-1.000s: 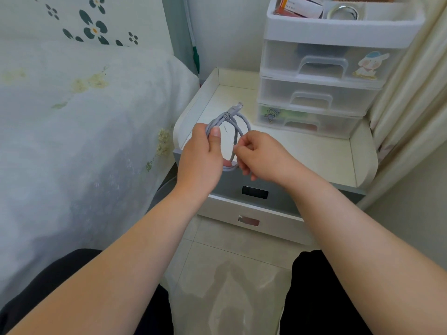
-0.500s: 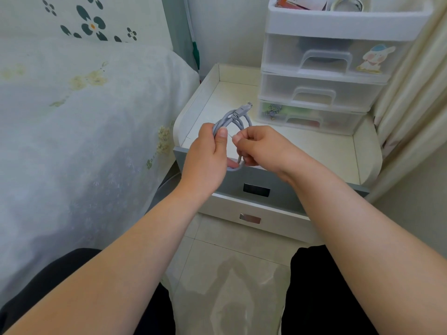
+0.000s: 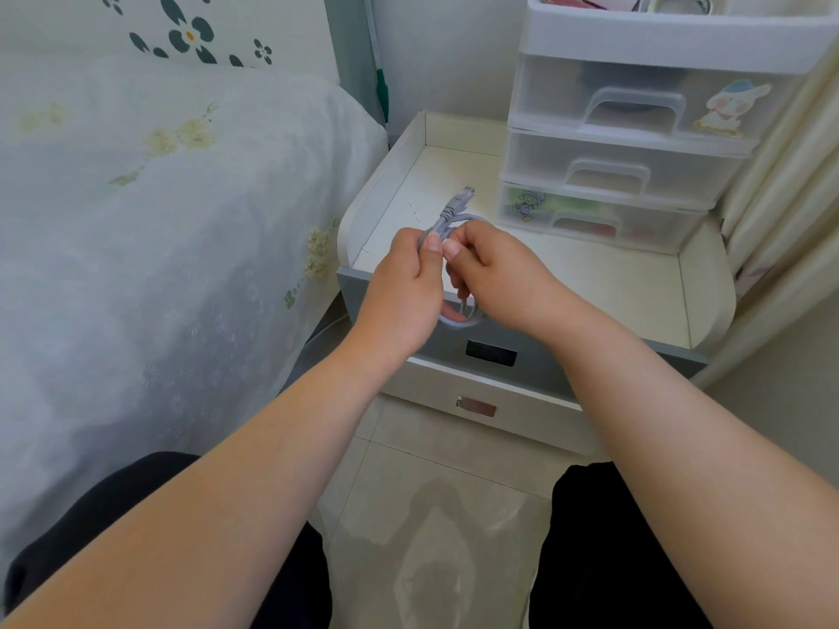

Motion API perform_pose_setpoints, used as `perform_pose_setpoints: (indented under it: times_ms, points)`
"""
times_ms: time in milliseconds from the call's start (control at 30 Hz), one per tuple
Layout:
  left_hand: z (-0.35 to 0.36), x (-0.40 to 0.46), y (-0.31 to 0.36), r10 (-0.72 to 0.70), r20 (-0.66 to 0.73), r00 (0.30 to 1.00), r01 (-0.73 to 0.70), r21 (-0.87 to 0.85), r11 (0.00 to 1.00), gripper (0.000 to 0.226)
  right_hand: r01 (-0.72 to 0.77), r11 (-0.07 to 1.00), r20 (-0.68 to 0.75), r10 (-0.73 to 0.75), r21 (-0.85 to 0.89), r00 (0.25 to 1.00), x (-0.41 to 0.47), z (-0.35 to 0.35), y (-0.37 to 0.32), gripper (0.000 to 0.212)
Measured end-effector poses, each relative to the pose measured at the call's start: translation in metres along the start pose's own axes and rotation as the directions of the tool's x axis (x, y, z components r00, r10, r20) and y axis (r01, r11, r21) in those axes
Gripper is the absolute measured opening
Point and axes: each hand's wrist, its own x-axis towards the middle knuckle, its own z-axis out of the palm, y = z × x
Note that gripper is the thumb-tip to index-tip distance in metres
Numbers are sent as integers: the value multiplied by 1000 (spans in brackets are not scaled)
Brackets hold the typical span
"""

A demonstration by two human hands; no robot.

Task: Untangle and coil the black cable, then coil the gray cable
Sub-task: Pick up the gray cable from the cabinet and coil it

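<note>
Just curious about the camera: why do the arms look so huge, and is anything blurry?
Head view: wide-angle lens swells the near forearms and bends the drawer unit; soft daylight, no glare; left hand, right hand and gray cable look fairly sharp.

- White nightstand (image 3: pixel 708 283), raised rim, beside bed (image 3: pixel 159 220).
- Clear three-drawer organizer (image 3: pixel 635 143) on its back right.
- Cream curtain (image 3: pixel 781 211) at right.
- Tiled floor (image 3: pixel 431 515) below.
</note>
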Motion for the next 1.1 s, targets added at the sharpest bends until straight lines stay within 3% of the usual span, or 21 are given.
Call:
perform_pose_setpoints:
  times_ms: [267, 333, 433, 533, 733, 933, 1100]
  points:
    - [-13, 6, 1, -89, 29, 996, 92, -141, 986, 22, 132, 988, 29, -130, -75, 991, -5, 1, -2, 12]
    - [-16, 5, 1, -88, 60, 994, 95, -129, 987, 22, 170, 964, -18, -177, -202, 984, -7, -1, 0, 18]
    - [-15, 2, 1, -89, 108, 990, 101, -105, 989, 22, 211, 824, -111, -313, -525, 943, -8, -2, 5, 26]
    - [-17, 1, 0, -136, 151, 979, 157, -142, 977, 23, 292, 669, -57, -448, -684, 892, -6, 2, 11, 38]
    - [-23, -4, 1, -215, 249, 944, 259, -157, 953, 22, 498, 612, -63, -667, -614, 742, 0, 0, 22, 16]
    - [-22, -9, -2, -236, 311, 921, 313, -225, 923, 27, 542, 684, -96, -659, -489, 746, -9, 4, 28, 10]
    - [-20, -8, 0, -210, 291, 933, 252, -112, 961, 26, 567, 689, -139, -682, -451, 718, -8, 5, 31, 9]
